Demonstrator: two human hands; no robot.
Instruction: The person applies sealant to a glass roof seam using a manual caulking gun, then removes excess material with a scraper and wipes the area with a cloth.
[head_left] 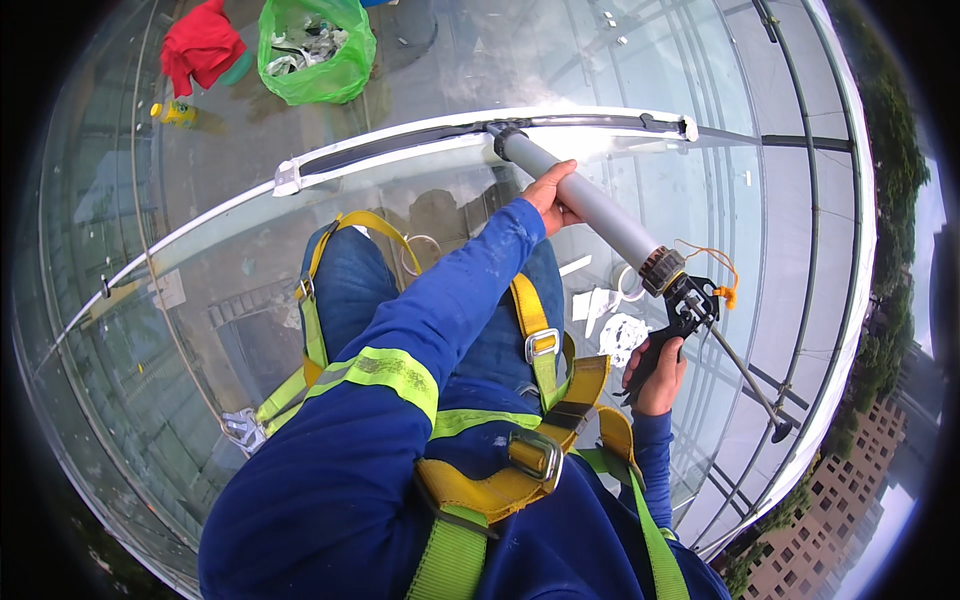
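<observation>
A caulking gun with a long grey barrel (618, 222) slants across the glass in front of me. My left hand (552, 197) is closed around the barrel near its front end. At the rear, my right hand (657, 378) is wrapped round the black handle and trigger (650, 358). Its plunger rod (745, 372) sticks out behind, toward the lower right. The nozzle (495, 129) meets a dark sealant joint (400, 146) running between strips of white masking tape (345, 174). Whether fresh sealant is flowing cannot be made out.
A green plastic bag (318, 88) of scraps, a red cloth (203, 45) and a yellow bottle (174, 114) lie beyond the joint. Crumpled white paper (624, 338) and a tape roll (630, 283) are beside my right leg. Yellow harness straps (533, 318) cross my legs. The glass edge drops off at right.
</observation>
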